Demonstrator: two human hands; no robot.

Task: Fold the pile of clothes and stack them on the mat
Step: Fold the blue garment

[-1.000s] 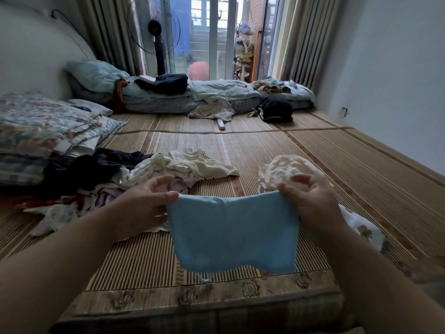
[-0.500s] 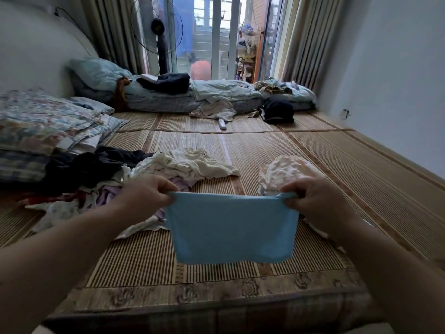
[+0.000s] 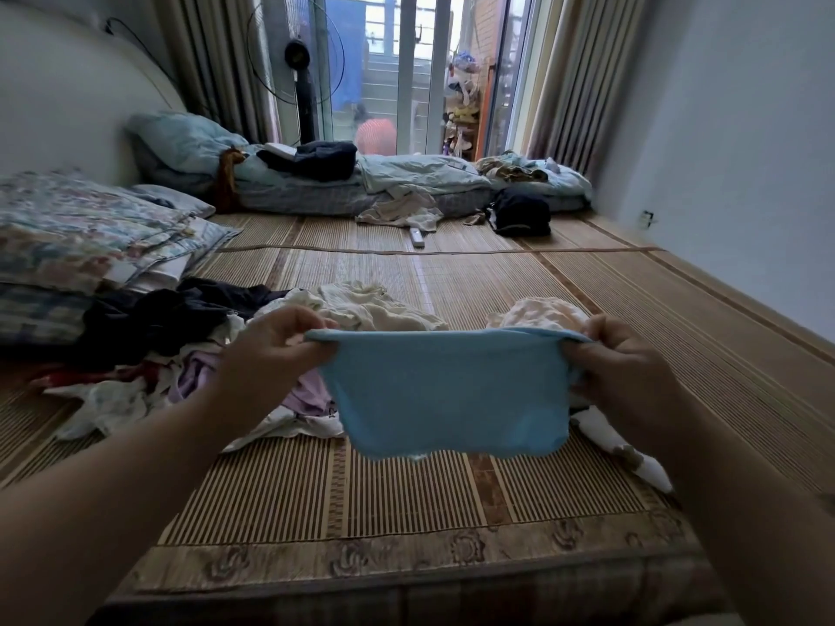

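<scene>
A small light-blue garment (image 3: 447, 395) hangs stretched between my two hands above the bamboo mat (image 3: 406, 499). My left hand (image 3: 271, 354) pinches its upper left corner and my right hand (image 3: 628, 368) grips its upper right corner. The garment's lower edge hangs free, a little above the mat. To the left lies the loose pile of clothes (image 3: 180, 350), dark, white and lilac pieces mixed. Behind my right hand sits a pale folded piece (image 3: 537, 314), and a white patterned garment (image 3: 619, 440) lies under my right forearm.
Folded floral bedding (image 3: 86, 232) is stacked at the left. A low mattress with blue pillows and clothes (image 3: 361, 183) runs along the far window. A black bag (image 3: 519, 212) and a white remote (image 3: 416, 237) lie on the far mat. The right wall is close.
Both hands have lifted the blue garment higher and pulled it wider, so its top edge is now taut. My right hand's grip has shifted round the corner.
</scene>
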